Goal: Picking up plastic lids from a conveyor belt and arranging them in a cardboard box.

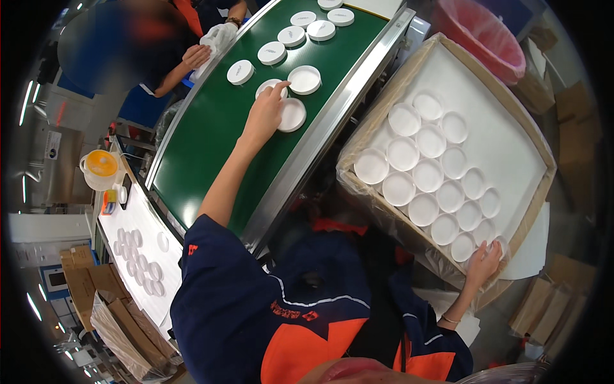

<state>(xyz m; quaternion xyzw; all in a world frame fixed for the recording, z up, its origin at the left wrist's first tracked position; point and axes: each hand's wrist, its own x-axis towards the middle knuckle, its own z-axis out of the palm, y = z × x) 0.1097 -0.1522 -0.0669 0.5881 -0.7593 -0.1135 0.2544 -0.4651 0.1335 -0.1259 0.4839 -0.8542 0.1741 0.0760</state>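
On the green conveyor belt [208, 144], my left hand [263, 118] reaches in among white round lids, its fingers apart. The index fingertip touches the rim of one lid [304, 80]. Another lid [293, 115] lies against the hand's right side, and a third lid [267, 86] is partly covered by the fingers. At the near corner of the lined box [505, 121], my right hand [484, 261] has its fingers around the edge of a white round lid [503, 246]. Rows of similar lids [428, 175] lie flat in that box.
Several lids [272, 53] with small print sit farther up the belt. Across it, a co-worker's gloved hand [219, 38] and bare hand are at the belt's edge. A metal rail [300, 150] separates belt from box. More lids [141, 259] lie on a white table; a pink-lined bin [480, 38] stands beyond.
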